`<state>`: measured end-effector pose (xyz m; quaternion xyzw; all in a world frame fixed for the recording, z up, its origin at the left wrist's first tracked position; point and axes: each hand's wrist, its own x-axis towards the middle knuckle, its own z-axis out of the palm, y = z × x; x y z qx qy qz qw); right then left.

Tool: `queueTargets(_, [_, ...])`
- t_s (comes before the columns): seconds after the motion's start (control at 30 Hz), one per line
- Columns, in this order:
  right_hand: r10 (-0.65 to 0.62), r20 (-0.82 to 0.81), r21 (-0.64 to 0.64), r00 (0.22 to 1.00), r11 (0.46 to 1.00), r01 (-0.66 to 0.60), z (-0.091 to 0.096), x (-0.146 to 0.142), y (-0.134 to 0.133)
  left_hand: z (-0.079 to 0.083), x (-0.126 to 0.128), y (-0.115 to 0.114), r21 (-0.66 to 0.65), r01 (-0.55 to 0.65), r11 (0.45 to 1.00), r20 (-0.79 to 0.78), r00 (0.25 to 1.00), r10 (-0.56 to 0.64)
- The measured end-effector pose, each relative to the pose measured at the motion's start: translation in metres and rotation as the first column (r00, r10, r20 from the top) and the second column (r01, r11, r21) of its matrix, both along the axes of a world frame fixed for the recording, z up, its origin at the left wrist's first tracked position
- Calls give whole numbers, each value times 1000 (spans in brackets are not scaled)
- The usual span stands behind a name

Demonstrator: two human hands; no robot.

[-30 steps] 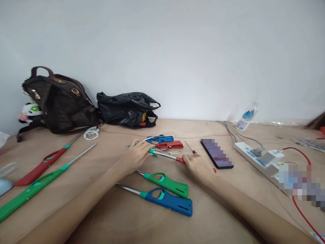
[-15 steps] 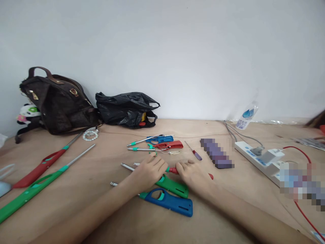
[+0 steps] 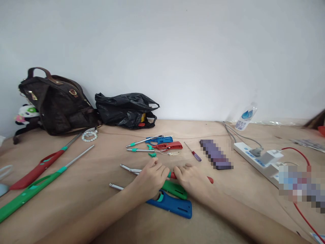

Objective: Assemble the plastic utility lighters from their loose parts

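Both hands are closed around a red lighter [image 3: 172,175] with a long metal barrel, held crosswise over the table. My left hand [image 3: 153,174] grips its green collar and barrel end. My right hand [image 3: 190,177] wraps the red handle, whose tip shows past the wrist. A green lighter [image 3: 175,189] lies just beneath them, partly covered. Closer to me rests a blue lighter [image 3: 175,204], its trigger area overlapped by my left hand. Beyond the hands lie an opened blue lighter [image 3: 162,140], an opened red lighter [image 3: 170,145] and a small green piece [image 3: 152,155].
A screwdriver [image 3: 193,153] lies right of the opened lighters, near a blurred purple object [image 3: 215,154]. At right are a power strip [image 3: 251,157] and bottle [image 3: 246,117]. Long red [image 3: 38,173] and green lighters [image 3: 33,193], a backpack [image 3: 61,105] and black plastic bag [image 3: 124,108] occupy the left.
My left hand has moved slightly down and toward me, now overlapping the blue lighter's trigger area. My right hand stays around the red handle, nearly in place.
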<state>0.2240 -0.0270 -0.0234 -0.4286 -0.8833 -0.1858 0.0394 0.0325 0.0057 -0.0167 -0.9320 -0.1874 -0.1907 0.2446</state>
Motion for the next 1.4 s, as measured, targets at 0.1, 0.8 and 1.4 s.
queueTargets(0.1, [11, -10, 12, 1000, 1000, -11, 0, -1, 0, 2, 1, -1, -14, -6, 1000, -6, 1000, 5])
queueTargets(0.8, [32, -35, -56, 999, 998, -34, -4, 38, 31, 3, -3, 34, -368, 105, 924, 125, 990, -62])
queueTargets(1.4, [-310, -257, -732, 915, 681, 25, 38, 96, 31, -10, 28, 36, -473, 153, 868, 154, 984, -90])
